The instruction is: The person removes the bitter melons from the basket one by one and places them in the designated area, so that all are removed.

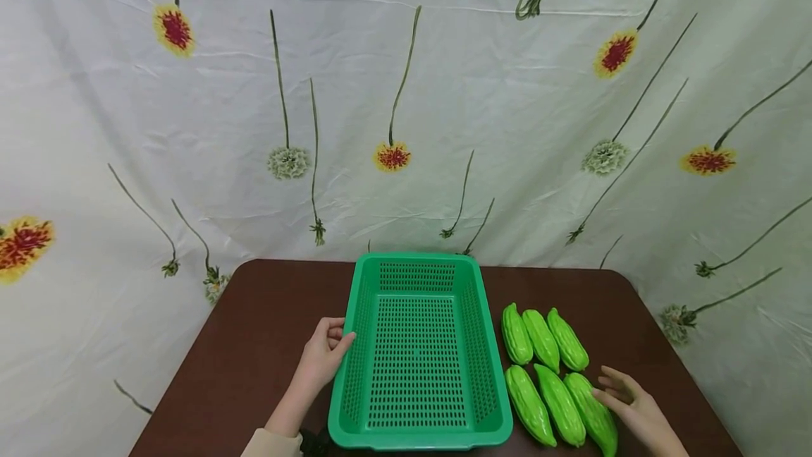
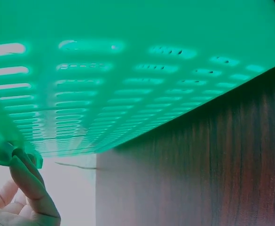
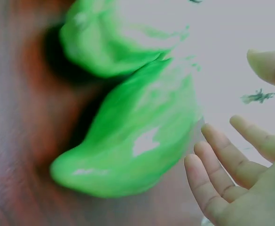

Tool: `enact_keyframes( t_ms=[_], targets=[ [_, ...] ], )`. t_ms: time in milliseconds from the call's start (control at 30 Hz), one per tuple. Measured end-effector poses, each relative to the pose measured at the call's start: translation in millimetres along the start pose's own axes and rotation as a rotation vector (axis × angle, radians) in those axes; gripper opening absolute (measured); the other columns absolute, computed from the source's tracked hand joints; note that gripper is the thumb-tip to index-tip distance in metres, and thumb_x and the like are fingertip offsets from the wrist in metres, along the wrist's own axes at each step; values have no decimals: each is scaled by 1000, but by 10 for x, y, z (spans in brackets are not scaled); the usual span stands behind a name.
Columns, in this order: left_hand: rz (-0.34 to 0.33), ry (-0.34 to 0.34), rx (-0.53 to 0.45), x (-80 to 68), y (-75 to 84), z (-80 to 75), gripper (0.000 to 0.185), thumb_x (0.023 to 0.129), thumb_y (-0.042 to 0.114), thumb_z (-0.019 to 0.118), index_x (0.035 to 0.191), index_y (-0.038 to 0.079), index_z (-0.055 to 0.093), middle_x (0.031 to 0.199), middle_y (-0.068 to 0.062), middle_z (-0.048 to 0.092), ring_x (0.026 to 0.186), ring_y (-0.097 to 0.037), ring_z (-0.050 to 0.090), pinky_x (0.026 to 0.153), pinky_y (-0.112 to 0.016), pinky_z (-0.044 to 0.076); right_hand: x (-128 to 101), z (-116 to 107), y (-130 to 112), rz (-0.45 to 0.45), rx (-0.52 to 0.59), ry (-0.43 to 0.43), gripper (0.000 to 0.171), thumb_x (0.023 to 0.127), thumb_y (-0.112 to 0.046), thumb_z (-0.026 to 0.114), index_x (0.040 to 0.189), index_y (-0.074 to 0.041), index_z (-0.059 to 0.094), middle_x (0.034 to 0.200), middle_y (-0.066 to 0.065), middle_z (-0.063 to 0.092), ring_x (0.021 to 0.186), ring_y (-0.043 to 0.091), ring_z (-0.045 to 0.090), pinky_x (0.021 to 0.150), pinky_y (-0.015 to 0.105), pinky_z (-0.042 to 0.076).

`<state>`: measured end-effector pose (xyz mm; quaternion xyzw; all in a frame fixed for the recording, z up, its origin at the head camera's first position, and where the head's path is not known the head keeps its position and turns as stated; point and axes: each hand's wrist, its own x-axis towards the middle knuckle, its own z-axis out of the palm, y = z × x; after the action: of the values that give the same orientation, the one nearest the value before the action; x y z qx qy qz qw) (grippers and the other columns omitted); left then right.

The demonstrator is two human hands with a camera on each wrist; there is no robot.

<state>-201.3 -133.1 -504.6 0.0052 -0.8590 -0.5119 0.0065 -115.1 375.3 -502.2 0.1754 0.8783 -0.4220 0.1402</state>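
Note:
A green perforated basket (image 1: 361, 344) stands empty on the brown table (image 1: 254, 344). My left hand (image 1: 326, 355) rests against the basket's left wall, thumb touching the rim; in the left wrist view the fingers (image 2: 27, 183) touch the basket's edge (image 2: 128, 84). Several green bitter gourds (image 1: 545, 340) lie in two rows right of the basket. My right hand (image 1: 624, 400) is open, fingers spread, its fingertips at the nearest right gourd (image 1: 593, 415). The right wrist view shows that gourd (image 3: 132, 141), blurred, just beside the open fingers (image 3: 222, 169).
A cream cloth with flower prints (image 1: 393, 125) hangs behind and around the table. The table's far corners are rounded. Bare tabletop lies left of the basket and beyond the gourds.

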Motion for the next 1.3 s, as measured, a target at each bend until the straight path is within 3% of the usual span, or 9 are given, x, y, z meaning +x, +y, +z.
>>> enact_keyframes(
  t_ms=[300,533,633,733,800,967,1133,1300],
  targets=[
    [2,1,9,-5,14,-2,39,98,15,63,129,-3,50,106,-15,58,85,-17,57,67,-29,47,-75,-16,-363,-75,47,14,80,98,-49,55,154,-2,23,149,29,36,133,47,41,93,49,49],
    [7,-3,6,-3,26,-12,38,97,14,63,129,-4,51,104,-14,58,84,-16,57,66,-28,47,-140,53,-621,-223,74,65,69,100,-41,56,154,-7,28,150,23,40,131,41,44,95,50,49],
    [9,-3,4,0,23,-16,38,97,14,63,128,-4,51,104,-14,58,83,-16,57,66,-28,47,-155,100,-736,-279,103,85,64,100,-39,57,152,-10,32,148,20,44,123,20,52,93,47,50],
    [14,-7,7,-1,19,-21,39,97,16,63,129,-3,50,105,-14,58,84,-16,57,66,-28,47,-167,143,-860,-332,138,94,61,101,-37,57,151,-10,35,146,18,46,111,-5,49,92,42,50],
    [16,-12,7,-3,20,-25,40,98,17,63,130,-3,50,105,-15,58,84,-17,57,66,-29,47,-171,173,-941,-368,159,97,58,101,-34,57,150,-9,36,145,18,47,105,-14,46,90,35,50],
    [17,-16,7,-4,23,-33,40,98,18,63,130,-3,50,106,-15,57,84,-16,56,67,-29,47,-144,256,-1109,-446,188,97,52,102,-27,57,147,-9,40,142,17,49,108,-9,49,86,22,49],
    [18,-14,7,4,21,-37,40,98,18,63,129,-3,50,105,-14,57,84,-16,56,66,-29,47,-110,352,-1236,-486,209,83,49,102,-25,57,146,-9,42,141,17,51,113,2,51,88,23,48],
    [11,-15,1,11,21,-33,39,99,19,62,129,-2,51,105,-13,57,83,-14,56,66,-28,47,-77,454,-1334,-501,260,52,49,101,-23,58,145,-10,44,141,17,51,111,-1,50,90,24,48]
  ],
)
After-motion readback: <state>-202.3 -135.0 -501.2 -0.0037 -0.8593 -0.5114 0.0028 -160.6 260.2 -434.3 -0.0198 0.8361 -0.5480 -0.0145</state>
